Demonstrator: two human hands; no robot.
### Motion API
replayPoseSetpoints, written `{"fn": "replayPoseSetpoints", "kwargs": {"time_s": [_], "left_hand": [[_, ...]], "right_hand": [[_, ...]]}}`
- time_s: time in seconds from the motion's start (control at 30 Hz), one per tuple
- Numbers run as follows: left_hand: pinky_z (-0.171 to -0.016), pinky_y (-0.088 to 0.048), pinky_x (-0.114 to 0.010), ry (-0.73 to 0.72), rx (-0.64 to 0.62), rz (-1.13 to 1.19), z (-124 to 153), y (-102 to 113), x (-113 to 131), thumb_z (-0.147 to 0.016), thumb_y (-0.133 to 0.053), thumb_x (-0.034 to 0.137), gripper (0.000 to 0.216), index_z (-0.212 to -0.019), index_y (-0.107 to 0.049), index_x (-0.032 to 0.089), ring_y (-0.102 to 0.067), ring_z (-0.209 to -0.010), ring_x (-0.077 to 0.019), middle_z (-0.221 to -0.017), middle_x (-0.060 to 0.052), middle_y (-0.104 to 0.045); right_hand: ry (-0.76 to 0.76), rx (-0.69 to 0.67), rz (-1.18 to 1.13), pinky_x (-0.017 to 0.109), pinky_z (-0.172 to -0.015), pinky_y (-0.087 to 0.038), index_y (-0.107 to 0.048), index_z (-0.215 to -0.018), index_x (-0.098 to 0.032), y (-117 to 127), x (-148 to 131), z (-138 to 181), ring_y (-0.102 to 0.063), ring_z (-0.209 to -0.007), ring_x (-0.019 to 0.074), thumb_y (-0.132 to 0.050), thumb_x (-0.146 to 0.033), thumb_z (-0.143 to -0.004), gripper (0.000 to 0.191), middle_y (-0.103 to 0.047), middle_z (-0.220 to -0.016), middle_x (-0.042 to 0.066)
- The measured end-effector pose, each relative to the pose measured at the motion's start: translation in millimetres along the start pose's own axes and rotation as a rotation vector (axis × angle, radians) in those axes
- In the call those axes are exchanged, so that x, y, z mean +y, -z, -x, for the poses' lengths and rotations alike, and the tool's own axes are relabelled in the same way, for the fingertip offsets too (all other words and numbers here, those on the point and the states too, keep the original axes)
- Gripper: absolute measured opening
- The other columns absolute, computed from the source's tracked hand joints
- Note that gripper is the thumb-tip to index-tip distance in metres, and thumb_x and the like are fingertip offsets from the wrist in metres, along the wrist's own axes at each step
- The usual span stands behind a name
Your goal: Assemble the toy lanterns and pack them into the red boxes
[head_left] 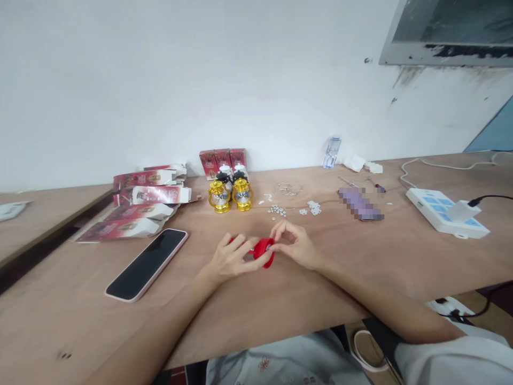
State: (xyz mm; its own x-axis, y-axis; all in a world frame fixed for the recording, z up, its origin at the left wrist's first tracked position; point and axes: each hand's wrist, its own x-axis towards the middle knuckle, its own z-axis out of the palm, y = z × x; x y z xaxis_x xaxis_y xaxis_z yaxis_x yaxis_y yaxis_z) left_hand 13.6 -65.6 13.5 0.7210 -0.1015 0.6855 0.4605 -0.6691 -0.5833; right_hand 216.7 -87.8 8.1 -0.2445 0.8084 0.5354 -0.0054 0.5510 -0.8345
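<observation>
A small red lantern (263, 249) lies on its side between my two hands, its base turned to the right. My left hand (230, 259) is closed around the lantern's body and hides much of it. At the base, my right hand (298, 247) pinches with thumb and forefinger by a small silvery round piece, which looks like a button battery (269, 247). Just beyond the hands lie several loose button batteries (277, 210) and a pile of small white pieces (315, 207). Two gold lanterns (242, 195) stand upright farther back, with black and white ones behind them.
A phone (147, 266) lies left of my hands. Flattened red boxes (136, 220) are piled behind it, and upright red boxes (222, 160) stand by the wall. To the right are a pixelated purple item (359, 204), a clear bottle (332, 152) and a white power strip (444, 213).
</observation>
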Motion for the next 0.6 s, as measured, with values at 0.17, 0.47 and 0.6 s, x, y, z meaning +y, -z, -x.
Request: {"fn": "replayPoseSetpoints", "kwargs": {"time_s": [0.17,0.47,0.6], "left_hand": [[-0.057,-0.027,-0.029,0.078,-0.044,0.058,-4,1,0,-0.082,-0.062,0.033,0.039,-0.119,-0.05,0.026,-0.051,-0.065,-0.014,-0.084,-0.002,-0.07],[-0.067,-0.044,-0.031,0.393,-0.071,0.24,-5,-1,0,-0.081,-0.063,0.035,0.038,-0.111,-0.05,0.016,-0.063,-0.083,-0.0213,-0.094,-0.01,-0.07],[-0.074,-0.051,-0.032,0.49,-0.016,0.325,2,-5,-1,-0.08,-0.063,0.034,0.041,-0.112,-0.046,0.017,-0.064,-0.094,-0.023,-0.103,-0.012,-0.066]], "right_hand": [[0.012,0.004,0.038,0.031,-0.072,-0.051,-0.054,-0.076,-0.021,3,5,-1,-0.058,-0.075,0.0135,-0.07,-0.036,-0.074,0.022,-0.059,-0.082,0.001],[0.074,-0.017,0.079,0.034,-0.078,-0.052,-0.048,-0.105,-0.022,10,6,3,-0.061,-0.084,0.016,-0.062,-0.032,-0.082,0.029,-0.061,-0.097,0.007],[0.117,-0.048,0.243,0.034,-0.077,-0.053,-0.046,-0.109,-0.021,8,8,6,-0.061,-0.084,0.0162,-0.056,-0.029,-0.085,0.027,-0.061,-0.099,0.008]]}}
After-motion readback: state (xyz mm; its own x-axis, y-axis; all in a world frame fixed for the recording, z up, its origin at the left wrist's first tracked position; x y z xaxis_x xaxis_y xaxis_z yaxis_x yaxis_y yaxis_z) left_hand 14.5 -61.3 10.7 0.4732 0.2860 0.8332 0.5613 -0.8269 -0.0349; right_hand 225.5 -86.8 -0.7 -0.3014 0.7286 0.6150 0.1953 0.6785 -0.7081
